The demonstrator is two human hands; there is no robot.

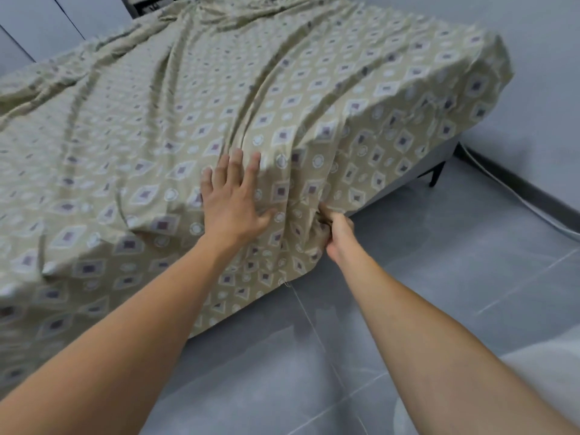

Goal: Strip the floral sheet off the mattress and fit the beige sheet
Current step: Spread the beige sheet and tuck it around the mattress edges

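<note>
The beige sheet [194, 98], patterned with white diamonds and circles, is spread over the whole mattress with long wrinkles running toward the near side. My left hand [233, 199] lies flat with spread fingers on the sheet near the bed's near edge. Just to its right, my right hand [337, 229] grips a bunched fold of the sheet where it hangs over the side of the bed. The sheet drapes over the far right corner. No floral sheet is in view.
Grey tiled floor [423, 293] lies to the right of the bed. A grey bed base with a dark leg [437, 174] shows under the sheet at the far right. A white cable [533, 205] runs along the dark skirting of the wall. Pale cupboard doors stand at the upper left.
</note>
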